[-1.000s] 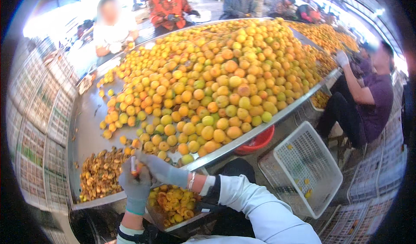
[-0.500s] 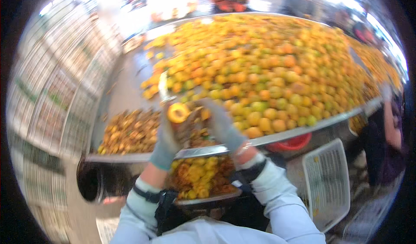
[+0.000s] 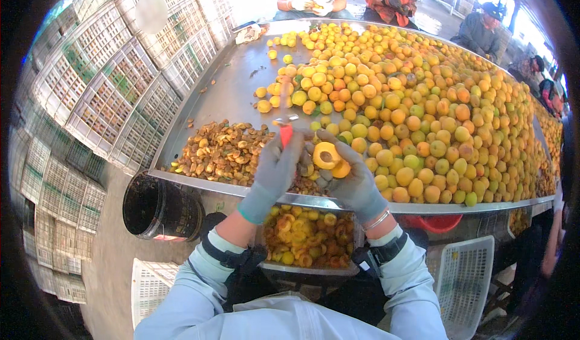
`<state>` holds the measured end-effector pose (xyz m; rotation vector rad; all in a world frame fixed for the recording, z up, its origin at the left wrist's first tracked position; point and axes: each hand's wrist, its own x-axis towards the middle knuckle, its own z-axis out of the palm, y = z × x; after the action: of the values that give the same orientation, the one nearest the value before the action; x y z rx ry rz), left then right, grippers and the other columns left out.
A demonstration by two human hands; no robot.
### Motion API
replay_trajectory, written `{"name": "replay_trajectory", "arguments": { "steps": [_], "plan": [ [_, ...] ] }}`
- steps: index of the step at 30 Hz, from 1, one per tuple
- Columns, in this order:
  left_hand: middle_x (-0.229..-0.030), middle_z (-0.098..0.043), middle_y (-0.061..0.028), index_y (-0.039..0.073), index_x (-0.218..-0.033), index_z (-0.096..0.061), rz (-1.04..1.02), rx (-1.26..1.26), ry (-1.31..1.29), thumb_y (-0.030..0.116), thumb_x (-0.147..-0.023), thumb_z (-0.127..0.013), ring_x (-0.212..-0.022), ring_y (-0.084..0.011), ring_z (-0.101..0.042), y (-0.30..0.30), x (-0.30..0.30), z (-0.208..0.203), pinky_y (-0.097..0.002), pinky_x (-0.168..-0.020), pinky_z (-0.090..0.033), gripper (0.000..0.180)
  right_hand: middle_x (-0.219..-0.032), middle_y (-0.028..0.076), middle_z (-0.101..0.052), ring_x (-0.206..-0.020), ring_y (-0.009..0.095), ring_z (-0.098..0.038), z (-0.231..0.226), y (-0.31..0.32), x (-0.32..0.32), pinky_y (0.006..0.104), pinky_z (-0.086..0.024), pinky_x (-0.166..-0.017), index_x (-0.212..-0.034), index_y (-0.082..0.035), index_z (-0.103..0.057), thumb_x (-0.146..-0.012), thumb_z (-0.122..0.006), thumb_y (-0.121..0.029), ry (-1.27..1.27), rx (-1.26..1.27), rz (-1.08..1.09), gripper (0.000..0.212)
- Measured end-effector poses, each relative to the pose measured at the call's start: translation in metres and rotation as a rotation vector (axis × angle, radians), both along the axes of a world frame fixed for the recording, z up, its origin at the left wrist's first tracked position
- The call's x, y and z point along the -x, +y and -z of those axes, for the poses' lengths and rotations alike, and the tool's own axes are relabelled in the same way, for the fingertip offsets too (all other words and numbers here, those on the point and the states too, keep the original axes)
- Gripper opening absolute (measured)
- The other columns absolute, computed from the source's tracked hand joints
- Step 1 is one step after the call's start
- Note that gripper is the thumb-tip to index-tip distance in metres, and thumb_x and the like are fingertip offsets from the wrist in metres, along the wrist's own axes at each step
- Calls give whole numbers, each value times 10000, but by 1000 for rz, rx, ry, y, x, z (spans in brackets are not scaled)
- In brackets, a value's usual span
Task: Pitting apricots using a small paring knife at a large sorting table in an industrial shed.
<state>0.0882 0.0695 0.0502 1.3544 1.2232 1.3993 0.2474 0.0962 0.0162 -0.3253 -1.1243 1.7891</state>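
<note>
Fingers (image 3: 295, 142) first: found those of the gloved left hand (image 3: 273, 171) clamped round a red-handled knife (image 3: 286, 136), blade aimed up and away over the table (image 3: 235, 77), too blurred to read its edge. Took that as a way of keeping steel clear of the other hand. Couldn't tell of anything else pinched at the left fingertips. Found the gloved right hand (image 3: 353, 186) curled tight on a halved fruit (image 3: 327, 156), with a second half (image 3: 342, 170) touching just beside and below. Probably cupped like that to steady soft flesh without crushing; presumably turned hollow side up to leave the cavity in plain sight.

Located both halves just above the table's near edge, between the hands. Saw brown pits (image 3: 223, 150) heaped to the left, likely kept apart to avoid mixing with the whole fruit (image 3: 417, 116), piled across the right and far parts. Spotted a tub (image 3: 309, 270) of halved fruit below the near edge, probably set there for short reach from either hand.

Noted a black bucket (image 3: 181, 216) on the floor at left, a red basin (image 3: 441, 222) below the edge at right, stacked crates (image 3: 115, 86) beyond at left. Saw co-workers (image 3: 391, 2) across the far side.
</note>
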Motion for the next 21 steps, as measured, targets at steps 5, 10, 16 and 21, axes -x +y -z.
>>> {"name": "replay_trajectory", "arguments": {
  "steps": [5, 10, 16, 21],
  "plan": [
    [-790, -611, -45, -13, -1108, -556, 15, -123, -63, 420, -972, -340, -666, -91, -596, -21, 13, -31, -212, -557, -462, 503, -1165, 68, -547, -943, 143, -564, -2, 7, -4, 233, -464, -674, -1258, -94, -477, -944, -476, -260, 293, 455, -211, 356],
    [-959, -634, -84, 3, -1039, -605, 156, -151, -76, 45, -822, -639, -939, -146, -584, -28, 10, -31, -299, -858, -458, 224, -1046, 39, -546, -793, 117, -542, 3, 11, -2, 227, -440, -624, -1186, -67, -519, -941, -472, -238, 253, 375, -339, 302],
    [-967, -642, -74, 28, -966, -653, 222, -236, 97, 0, -816, -629, -916, -150, -594, -29, 17, -17, -295, -841, -468, 154, -869, 29, -541, -612, 103, -486, 6, 14, -3, 223, -396, -532, -1075, -54, -546, -951, -410, -246, 232, 422, -460, 265],
    [-1000, -645, -91, 27, -973, -651, 272, -207, 93, -1, -811, -635, -946, -167, -602, -32, 14, -9, -300, -857, -472, 165, -822, 19, -559, -567, 102, -484, 11, 14, -1, 226, -388, -486, -1031, -61, -552, -957, -382, -263, 174, 367, -415, 274]
  ]
}}
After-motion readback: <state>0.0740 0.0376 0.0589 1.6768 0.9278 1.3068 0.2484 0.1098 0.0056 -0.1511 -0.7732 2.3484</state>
